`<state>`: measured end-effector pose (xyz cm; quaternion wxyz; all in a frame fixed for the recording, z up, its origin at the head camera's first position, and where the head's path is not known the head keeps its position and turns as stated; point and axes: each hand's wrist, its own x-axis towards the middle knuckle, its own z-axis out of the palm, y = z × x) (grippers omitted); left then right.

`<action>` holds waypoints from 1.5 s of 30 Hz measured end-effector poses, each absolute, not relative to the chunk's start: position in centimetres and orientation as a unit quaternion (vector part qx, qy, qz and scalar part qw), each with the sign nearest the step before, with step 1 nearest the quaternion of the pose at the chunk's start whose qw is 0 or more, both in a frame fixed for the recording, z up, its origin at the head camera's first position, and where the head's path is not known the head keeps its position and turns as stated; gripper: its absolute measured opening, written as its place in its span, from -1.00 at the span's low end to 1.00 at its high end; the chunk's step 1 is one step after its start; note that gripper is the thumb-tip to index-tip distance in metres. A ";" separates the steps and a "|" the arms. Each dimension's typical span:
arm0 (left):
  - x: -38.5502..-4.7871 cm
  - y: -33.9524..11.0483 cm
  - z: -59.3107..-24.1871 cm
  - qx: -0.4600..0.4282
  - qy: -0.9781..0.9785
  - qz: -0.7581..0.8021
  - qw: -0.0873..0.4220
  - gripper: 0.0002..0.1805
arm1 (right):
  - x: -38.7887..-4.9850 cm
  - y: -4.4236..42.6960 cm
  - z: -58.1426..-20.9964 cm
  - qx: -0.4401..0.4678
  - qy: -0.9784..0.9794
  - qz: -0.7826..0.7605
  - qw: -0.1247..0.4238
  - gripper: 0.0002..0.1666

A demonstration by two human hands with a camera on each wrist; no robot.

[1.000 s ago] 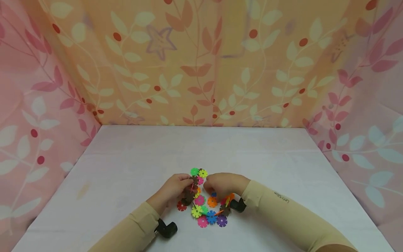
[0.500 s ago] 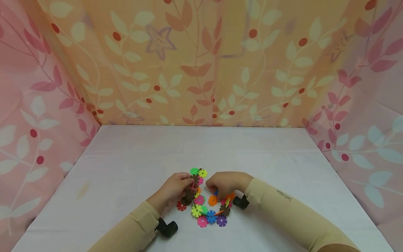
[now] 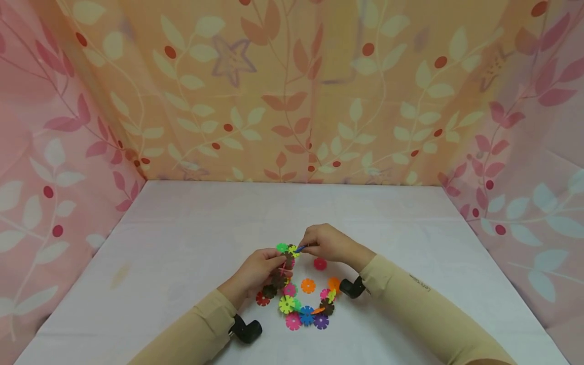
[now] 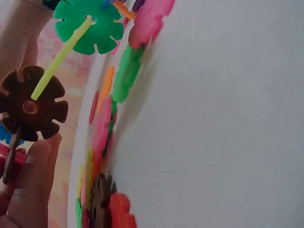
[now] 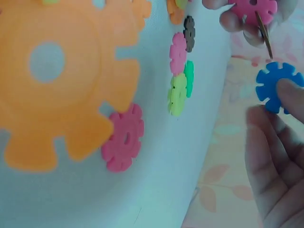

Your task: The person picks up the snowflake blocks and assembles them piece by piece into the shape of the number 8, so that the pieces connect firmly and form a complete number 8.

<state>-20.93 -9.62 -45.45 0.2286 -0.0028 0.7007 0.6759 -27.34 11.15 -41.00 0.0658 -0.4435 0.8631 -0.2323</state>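
Right hand (image 3: 330, 244), now nearer the far edge of table (image 3: 374, 218), pinches blue disc (image 5: 269, 86) by chain (image 4: 61, 60) left hand (image 3: 259, 268) grips; joining looks possible.

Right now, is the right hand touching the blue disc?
Touching: right wrist view shows the right hand pinching the blue disc, thumb across its face.

Now lifting a blue disc (image 5: 270, 84) in the right hand (image 3: 330, 244) beside a yellow disc (image 3: 292, 249). Uncovering a pink disc (image 3: 320, 263).
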 end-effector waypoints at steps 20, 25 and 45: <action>-21.1 -9.1 -45.3 0.001 0.696 0.687 0.211 -0.70 | -26.8 11.3 -41.2 -0.417 0.867 -0.259 0.088 -0.88; -21.1 -9.1 -45.0 0.000 0.701 0.685 0.198 -0.69 | -26.6 11.3 -41.3 -0.413 0.870 -0.258 0.077 -0.88; -21.0 -8.7 -45.4 0.000 0.691 0.697 0.188 -0.69 | -26.3 11.2 -41.4 -0.457 0.850 -0.257 0.047 -0.92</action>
